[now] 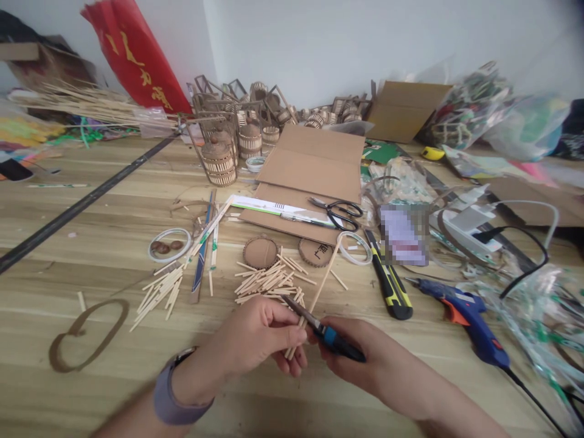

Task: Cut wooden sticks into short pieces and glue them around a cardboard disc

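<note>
My left hand is closed in a pinch on a long thin bamboo stick that slants up to the right over the table. My right hand is closed round a pair of dark cutters with a blue band, whose jaws point up-left at the stick near my left fingers. Just beyond the hands lies a heap of short cut bamboo sticks. Two round cardboard discs lie behind the heap.
A yellow-black utility knife and a blue glue gun lie to the right. Scissors rest on flat cardboard. Small woven baskets stand at the back. A tape ring and more sticks lie left.
</note>
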A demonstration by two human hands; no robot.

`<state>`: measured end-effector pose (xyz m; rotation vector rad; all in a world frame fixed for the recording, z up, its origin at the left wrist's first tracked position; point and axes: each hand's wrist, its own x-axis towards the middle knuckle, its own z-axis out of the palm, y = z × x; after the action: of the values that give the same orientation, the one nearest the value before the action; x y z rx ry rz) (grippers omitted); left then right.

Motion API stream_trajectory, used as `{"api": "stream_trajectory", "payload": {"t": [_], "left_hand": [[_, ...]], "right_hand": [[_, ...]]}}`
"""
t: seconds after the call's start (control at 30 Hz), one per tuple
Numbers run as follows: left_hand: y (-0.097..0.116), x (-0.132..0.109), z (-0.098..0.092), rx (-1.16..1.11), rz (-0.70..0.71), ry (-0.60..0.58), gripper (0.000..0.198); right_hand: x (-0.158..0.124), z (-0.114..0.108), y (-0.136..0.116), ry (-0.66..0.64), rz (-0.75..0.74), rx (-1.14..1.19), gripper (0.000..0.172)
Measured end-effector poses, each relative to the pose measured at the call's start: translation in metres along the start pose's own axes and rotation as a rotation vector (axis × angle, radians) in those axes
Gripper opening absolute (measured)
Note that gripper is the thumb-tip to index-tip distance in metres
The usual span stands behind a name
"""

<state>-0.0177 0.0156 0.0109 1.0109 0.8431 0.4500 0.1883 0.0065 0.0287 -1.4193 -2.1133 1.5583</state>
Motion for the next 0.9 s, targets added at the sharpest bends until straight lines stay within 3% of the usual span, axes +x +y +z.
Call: {"api": "stream_trajectory", "payload": {"t": [0.27,0.47,0.6,0.73,0.9], "left_hand": [[0.001,0.0,0.001,0.1,0.01,0.042,0.033],[0.001,0.001,0.001,0.051,0.012,0.042,0.032],[0.0,0.003,0.001,-0.015,-0.015,0.013,0.033],[-0.002,0.004,0.001,-0.048,-0.027,0.008,0.035],[-0.004,0.003,0.0,-0.048,-0.013,0.008,0.039]], "right_hand": [[0.001,0.006,-0.004,0.072,-0.078,-0.014,0.024],[0.001,-0.001,0.001,-0.003,-0.008,0.027,0.014],[-0.001,-0.007,0.004,-0.09,0.059,0.169,0.021],[-0.001,-0.007,0.004,-0.11,0.058,0.265,0.02],[0.002,-0.003,0.003,-0.072,0.058,0.183,0.011]]}}
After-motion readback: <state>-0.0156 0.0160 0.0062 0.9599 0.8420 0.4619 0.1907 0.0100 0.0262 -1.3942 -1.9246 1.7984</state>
